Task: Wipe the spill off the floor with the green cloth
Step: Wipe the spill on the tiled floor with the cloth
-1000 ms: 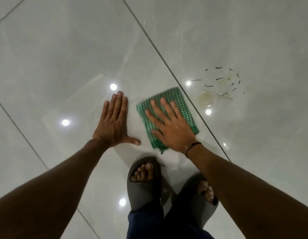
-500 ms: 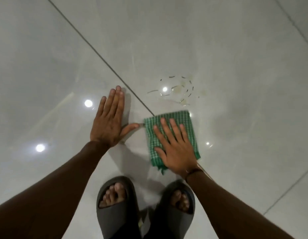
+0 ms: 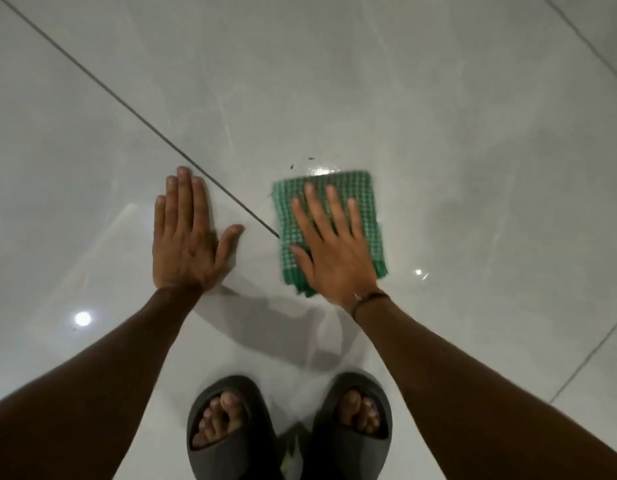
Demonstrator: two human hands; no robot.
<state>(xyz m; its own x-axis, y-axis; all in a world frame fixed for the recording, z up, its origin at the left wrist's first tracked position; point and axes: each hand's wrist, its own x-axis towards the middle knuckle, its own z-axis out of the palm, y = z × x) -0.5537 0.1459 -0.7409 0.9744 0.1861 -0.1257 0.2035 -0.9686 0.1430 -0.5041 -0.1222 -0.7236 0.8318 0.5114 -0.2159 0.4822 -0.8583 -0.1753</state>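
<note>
While the left hand point(image 3: 186, 244) lies flat and empty on the floor point(image 3: 473, 133), likely as a brace, the right hand point(image 3: 331, 251) presses open-palmed on the green cloth point(image 3: 364, 195), whose far edge meets the spill point(image 3: 317, 168).

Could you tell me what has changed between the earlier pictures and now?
The right hand has slid the cloth forward onto the spill, so only a few specks and a wet glint show past its far edge. The left hand stays flat on the floor; nothing was picked up or released.
</note>
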